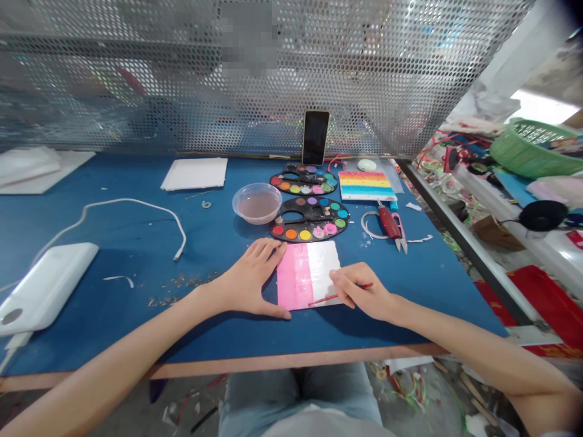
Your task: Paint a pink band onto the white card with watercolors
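Note:
A white card (325, 267) lies flat near the table's front edge, its left part painted in pink bands. My left hand (248, 282) rests open at the card's left side, thumb and fingers spread at its corners. My right hand (362, 290) pinches a thin red paintbrush (328, 298), whose tip meets the lower part of the card at the border of pink and white. Just behind the card lies a black watercolour palette (311, 226) with round paint pans, a second palette (300, 187) behind it. A clear plastic bowl (257, 203) of murky water stands to their left.
A striped painted card (367, 186) lies at the back right, with red-handled snips (389, 223) before it. A phone (316, 137) leans on the perforated metal panel (182, 91). White sheets (195, 173), a power bank (50, 285) and a white cable (132, 201) lie on the left.

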The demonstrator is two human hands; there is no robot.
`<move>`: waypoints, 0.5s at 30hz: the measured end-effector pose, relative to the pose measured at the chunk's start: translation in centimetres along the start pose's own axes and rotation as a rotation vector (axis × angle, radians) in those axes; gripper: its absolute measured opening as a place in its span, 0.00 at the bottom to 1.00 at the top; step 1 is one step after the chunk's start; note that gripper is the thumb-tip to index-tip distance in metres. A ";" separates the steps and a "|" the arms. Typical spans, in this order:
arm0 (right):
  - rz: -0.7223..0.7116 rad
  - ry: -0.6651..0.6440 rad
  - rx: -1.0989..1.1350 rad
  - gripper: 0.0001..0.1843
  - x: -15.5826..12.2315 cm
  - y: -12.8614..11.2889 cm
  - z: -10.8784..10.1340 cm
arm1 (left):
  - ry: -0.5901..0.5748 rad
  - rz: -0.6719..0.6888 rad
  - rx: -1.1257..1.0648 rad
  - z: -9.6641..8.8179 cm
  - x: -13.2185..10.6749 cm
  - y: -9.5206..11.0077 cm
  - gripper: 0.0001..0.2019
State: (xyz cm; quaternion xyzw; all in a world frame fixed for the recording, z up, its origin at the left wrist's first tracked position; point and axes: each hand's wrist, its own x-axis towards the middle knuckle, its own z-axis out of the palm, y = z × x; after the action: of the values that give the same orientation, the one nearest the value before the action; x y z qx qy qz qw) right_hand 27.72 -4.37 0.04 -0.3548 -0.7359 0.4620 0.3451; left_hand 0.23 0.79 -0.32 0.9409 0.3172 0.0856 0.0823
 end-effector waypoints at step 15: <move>0.059 0.016 0.062 0.38 0.3 -0.2 -0.1 | -0.005 -0.008 0.001 0.0 -0.1 0.0 0.63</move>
State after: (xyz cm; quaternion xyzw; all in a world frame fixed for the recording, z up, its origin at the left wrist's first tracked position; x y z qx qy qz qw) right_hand 27.64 -4.17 0.34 -0.3693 -0.7076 0.4916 0.3482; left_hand 0.16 0.75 -0.38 0.9399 0.3208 0.0830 0.0830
